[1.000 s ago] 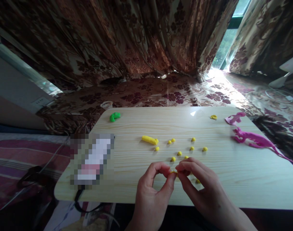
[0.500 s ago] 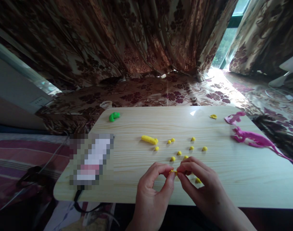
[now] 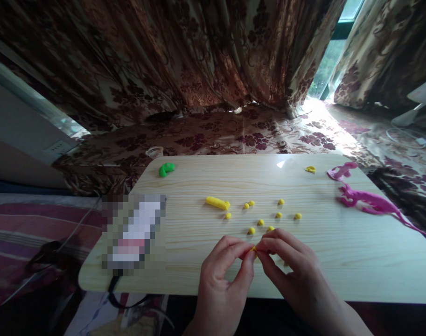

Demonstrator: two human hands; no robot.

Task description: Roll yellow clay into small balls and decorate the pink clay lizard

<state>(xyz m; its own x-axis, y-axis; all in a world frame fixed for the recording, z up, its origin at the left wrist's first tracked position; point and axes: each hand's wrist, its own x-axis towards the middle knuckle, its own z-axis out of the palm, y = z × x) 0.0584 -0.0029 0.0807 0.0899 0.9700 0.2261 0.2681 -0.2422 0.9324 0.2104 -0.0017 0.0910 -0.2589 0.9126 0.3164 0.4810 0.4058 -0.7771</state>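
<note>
Patterned curtains (image 3: 199, 56) are hanging behind a pale wooden table (image 3: 185, 261), with daylight coming in at the right. Over its near edge, the left hand (image 3: 221, 275) and the right hand (image 3: 300, 266) are meeting at the fingertips, pinching a small yellow piece (image 3: 254, 250) between them. Each thumb is pressing toward its index finger with almost no gap, while the palms are staying open and rounded; how the remaining fingers are curling is hard to tell. Half a second ago a short strip of yellow was showing between the two pinches; now the tips are closing together and only a speck is showing, so the piece is apparently being squeezed inward rather than drawn out. The right hand is also covering most of a ball that was showing beneath it. Beyond the hands, the other small yellow balls (image 3: 261, 222) and the thick yellow roll (image 3: 217, 203) are lying where they were, so the work is staying confined to this one piece.
</note>
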